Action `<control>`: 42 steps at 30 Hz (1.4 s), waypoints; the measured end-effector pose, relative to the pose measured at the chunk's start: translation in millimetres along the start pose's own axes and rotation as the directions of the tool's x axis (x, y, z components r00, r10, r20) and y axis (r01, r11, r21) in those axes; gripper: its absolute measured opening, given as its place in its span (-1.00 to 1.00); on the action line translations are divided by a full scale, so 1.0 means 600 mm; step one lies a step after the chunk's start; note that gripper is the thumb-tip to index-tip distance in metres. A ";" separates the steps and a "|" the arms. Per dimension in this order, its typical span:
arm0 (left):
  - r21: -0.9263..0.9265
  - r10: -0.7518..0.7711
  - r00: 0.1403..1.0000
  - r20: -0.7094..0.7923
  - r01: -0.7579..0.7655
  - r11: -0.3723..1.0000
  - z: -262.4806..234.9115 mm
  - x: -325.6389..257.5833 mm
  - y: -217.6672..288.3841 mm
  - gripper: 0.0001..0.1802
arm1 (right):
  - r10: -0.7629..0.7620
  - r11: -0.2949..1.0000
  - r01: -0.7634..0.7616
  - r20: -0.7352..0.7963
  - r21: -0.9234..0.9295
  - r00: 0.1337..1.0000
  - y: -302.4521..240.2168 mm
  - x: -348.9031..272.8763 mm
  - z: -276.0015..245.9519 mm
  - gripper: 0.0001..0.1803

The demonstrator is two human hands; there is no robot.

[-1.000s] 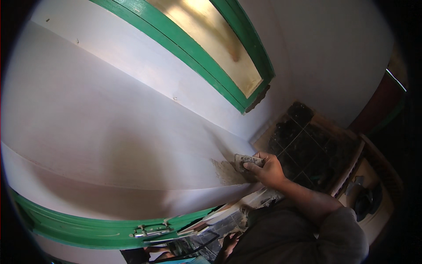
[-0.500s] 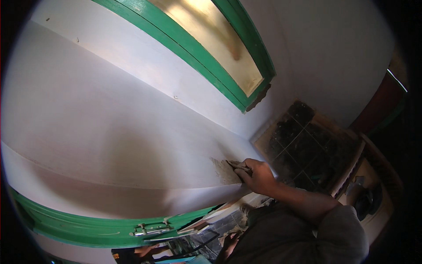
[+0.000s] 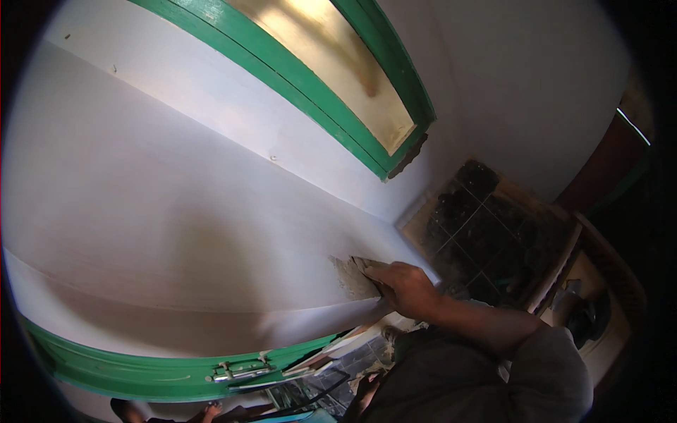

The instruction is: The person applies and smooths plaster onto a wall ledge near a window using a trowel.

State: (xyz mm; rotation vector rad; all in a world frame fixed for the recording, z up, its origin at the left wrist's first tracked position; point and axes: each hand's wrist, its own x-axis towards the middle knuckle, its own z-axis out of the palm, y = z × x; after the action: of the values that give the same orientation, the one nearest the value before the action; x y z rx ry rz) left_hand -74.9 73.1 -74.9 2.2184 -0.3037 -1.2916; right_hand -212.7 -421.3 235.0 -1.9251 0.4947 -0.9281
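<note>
My right hand point(image 3: 410, 287) grips a thin, flat scraper point(image 3: 366, 268), its fingers closed along the back of the tool. The blade lies against the white wall point(image 3: 211, 176), on a rough grey-brown patch point(image 3: 344, 273) close to the wall's corner edge. Most of the scraper is hidden behind my fingers. Low in the view, my left hand point(image 3: 365, 390) shows only as a dark sliver beside my shirt, and its fingers cannot be made out.
A green-framed window point(image 3: 384, 158) sits above. Below runs a green door point(image 3: 141, 363) with a metal bolt point(image 3: 243, 371). Dark floor tiles point(image 3: 479, 229) lie to the right, near a wooden piece of furniture point(image 3: 613, 264). Another person's arm point(image 3: 211, 412) is at lower left.
My right hand and the scraper have shifted slightly left and down along the wall, with more of the blade's edge showing. The other person at lower left has moved.
</note>
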 end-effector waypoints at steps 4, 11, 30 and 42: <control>0.013 -0.057 0.998 0.003 0.057 0.998 -0.014 -0.047 0.142 -0.66 | 0.061 0.998 -0.059 0.115 -0.019 0.991 -0.005 -0.018 -0.007 -0.49; 0.057 -0.074 0.997 0.021 0.072 0.996 -0.005 -0.113 0.321 -0.66 | -0.065 0.998 0.066 -0.055 0.017 0.996 0.012 0.010 0.005 -0.48; -0.052 -0.182 0.982 0.050 0.185 0.981 -0.017 -0.077 0.281 -0.69 | -0.015 0.999 0.011 0.101 0.041 0.995 -0.002 -0.026 -0.012 -0.46; 0.111 -0.073 0.996 -0.052 0.078 0.991 -0.003 -0.123 0.374 -0.72 | -0.044 0.998 0.040 0.074 0.055 0.996 -0.009 -0.036 -0.017 -0.47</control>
State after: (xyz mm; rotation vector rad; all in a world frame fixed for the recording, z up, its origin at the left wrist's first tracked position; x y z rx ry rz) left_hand -93.8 -78.0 105.6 2.3729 -0.2832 -1.2881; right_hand -234.6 -410.1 234.2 -1.9208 0.3836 -0.8833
